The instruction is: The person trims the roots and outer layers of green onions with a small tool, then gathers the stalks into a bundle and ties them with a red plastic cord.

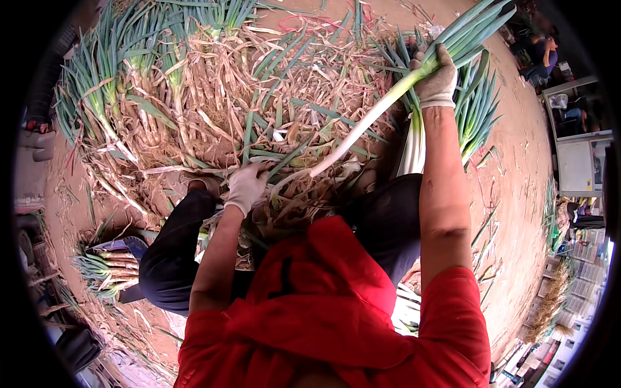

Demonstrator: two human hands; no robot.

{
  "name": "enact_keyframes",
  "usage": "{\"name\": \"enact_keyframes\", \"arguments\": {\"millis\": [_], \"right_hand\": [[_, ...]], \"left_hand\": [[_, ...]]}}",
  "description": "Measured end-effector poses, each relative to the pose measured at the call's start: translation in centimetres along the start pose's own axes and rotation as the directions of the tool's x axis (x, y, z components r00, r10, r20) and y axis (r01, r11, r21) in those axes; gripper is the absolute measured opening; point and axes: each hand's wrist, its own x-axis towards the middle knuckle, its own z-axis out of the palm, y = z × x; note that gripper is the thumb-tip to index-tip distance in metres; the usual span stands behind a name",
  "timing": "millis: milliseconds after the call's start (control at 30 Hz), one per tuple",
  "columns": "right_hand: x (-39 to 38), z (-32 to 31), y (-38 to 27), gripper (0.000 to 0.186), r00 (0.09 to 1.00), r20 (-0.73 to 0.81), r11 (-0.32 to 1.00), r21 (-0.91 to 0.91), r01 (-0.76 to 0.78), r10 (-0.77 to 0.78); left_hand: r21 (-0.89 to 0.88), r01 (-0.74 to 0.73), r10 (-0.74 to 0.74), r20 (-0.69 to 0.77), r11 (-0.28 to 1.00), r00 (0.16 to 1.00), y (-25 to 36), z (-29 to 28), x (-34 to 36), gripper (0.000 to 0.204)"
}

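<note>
My right hand [438, 77], in a pale work glove, is wrapped round a long green onion [367, 123] where the white stalk turns into green leaves. The onion slants down to the left, its leaves above the hand and its root end low over the litter. My left hand [248, 185], also gloved, is just left of that root end, over peeled husks [294, 200]. Its fingers are curled, and what they hold, if anything, is hidden. Beneath my right hand lies a bunch of cleaned green onions [414, 145] with white stalks.
Unpeeled green onions [155, 84] are heaped at the far left, dry husks spreading beside them. More onions [110, 268] lie by my left knee, and white stalks [406, 307] by my right thigh. A metal-framed cabinet [576, 165] stands right; another person [542, 55] sits far right.
</note>
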Motion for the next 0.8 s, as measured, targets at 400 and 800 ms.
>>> {"name": "enact_keyframes", "arguments": {"millis": [400, 800], "right_hand": [[-2.8, 4.2, 2.1, 0.054, 0.869, 0.477, 0.936, 0.227, -0.268, 0.133], [-1.6, 3.4, -0.6, 0.072, 0.709, 0.703, 0.855, 0.332, -0.399, 0.058]], "left_hand": [[-0.796, -0.324, 0.455, -0.070, 0.511, 0.888, 19.6, -0.5, 3.7, 0.042], [-0.805, 0.243, 0.511, 0.544, 0.541, 0.665, 9.2, 1.2, -1.9, 0.034]]}}
